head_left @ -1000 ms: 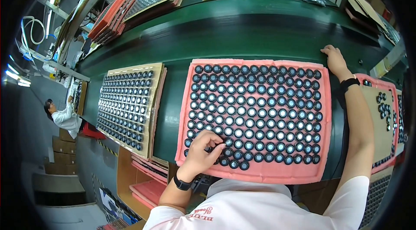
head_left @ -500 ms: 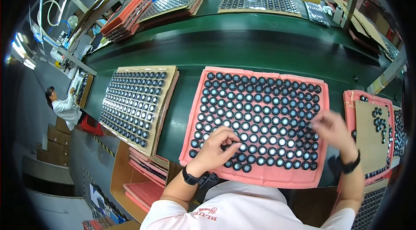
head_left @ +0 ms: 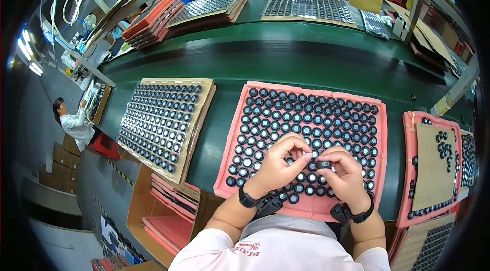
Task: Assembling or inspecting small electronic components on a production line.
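Observation:
A pink foam tray [head_left: 237, 95] lies before me on the green table, filled with rows of small round black parts [head_left: 276, 115] with pale, shiny tops. Over its middle my two hands almost meet. My right hand [head_left: 347, 174] pinches one black round part [head_left: 323, 165] on its side between thumb and fingers. Just left of it, my left hand [head_left: 280, 163] has thumb and forefinger pressed together; whatever lies between them is too small to name. Both hands cover some of the parts in the lower rows.
To the left, a cardboard-covered stack [head_left: 204, 92] carries more such parts under clear film. On the right, another pink tray [head_left: 410, 123] has a brown board [head_left: 429, 189] with loose parts on it. A green belt [head_left: 245, 51] runs behind. A co-worker [head_left: 76, 125] sits far left.
My right hand has come left from the tray's right side to the middle and now holds a black round part. My left hand has moved right and up toward it.

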A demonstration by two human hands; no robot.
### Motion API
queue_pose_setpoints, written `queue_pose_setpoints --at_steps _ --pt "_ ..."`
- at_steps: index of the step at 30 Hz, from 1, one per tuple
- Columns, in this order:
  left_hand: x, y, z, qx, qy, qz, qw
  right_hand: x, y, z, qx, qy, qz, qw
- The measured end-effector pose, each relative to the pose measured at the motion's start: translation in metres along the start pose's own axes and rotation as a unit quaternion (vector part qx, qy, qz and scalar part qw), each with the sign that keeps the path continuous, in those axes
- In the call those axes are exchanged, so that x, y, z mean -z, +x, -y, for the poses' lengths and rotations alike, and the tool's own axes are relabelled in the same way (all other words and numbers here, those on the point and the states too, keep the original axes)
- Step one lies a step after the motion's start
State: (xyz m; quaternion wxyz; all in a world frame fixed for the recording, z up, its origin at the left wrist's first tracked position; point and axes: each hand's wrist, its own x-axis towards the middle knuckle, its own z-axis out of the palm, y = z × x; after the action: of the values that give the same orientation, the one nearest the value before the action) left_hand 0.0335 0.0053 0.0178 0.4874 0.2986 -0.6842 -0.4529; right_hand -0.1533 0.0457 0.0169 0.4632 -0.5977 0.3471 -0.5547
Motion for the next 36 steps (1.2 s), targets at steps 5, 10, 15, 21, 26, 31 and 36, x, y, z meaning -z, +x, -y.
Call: queue_pose_setpoints --at_steps 5,10,15,21,26,31,36 --pt "-0.003 0.0 0.025 0.031 -0.037 -0.022 0.999 0.013 -0.009 -0.021 -0.004 -0.123 -0.004 0.992" --pt "-0.002 -0.004 0.024 0.047 -0.014 -0.007 0.999 0.015 0.0 -0.025 0.041 -0.183 0.012 0.982" --pt "-0.004 -0.003 0.03 0.062 -0.017 0.039 0.997 0.018 0.002 -0.033 0.104 -0.212 -0.009 0.972" --pt "-0.012 -0.004 0.031 0.037 0.019 0.101 0.994 0.021 0.001 -0.031 0.137 -0.254 0.017 0.957" --pt "-0.014 -0.009 0.027 0.025 0.062 0.073 0.995 0.016 -0.002 -0.032 0.127 -0.25 0.011 0.96" --pt "-0.014 -0.007 0.026 0.027 0.067 0.065 0.995 0.017 -0.003 -0.034 0.048 -0.126 0.0 0.991" --pt "-0.014 -0.006 0.024 0.024 0.08 0.063 0.995 0.02 -0.007 -0.04 0.002 -0.028 0.009 1.0"
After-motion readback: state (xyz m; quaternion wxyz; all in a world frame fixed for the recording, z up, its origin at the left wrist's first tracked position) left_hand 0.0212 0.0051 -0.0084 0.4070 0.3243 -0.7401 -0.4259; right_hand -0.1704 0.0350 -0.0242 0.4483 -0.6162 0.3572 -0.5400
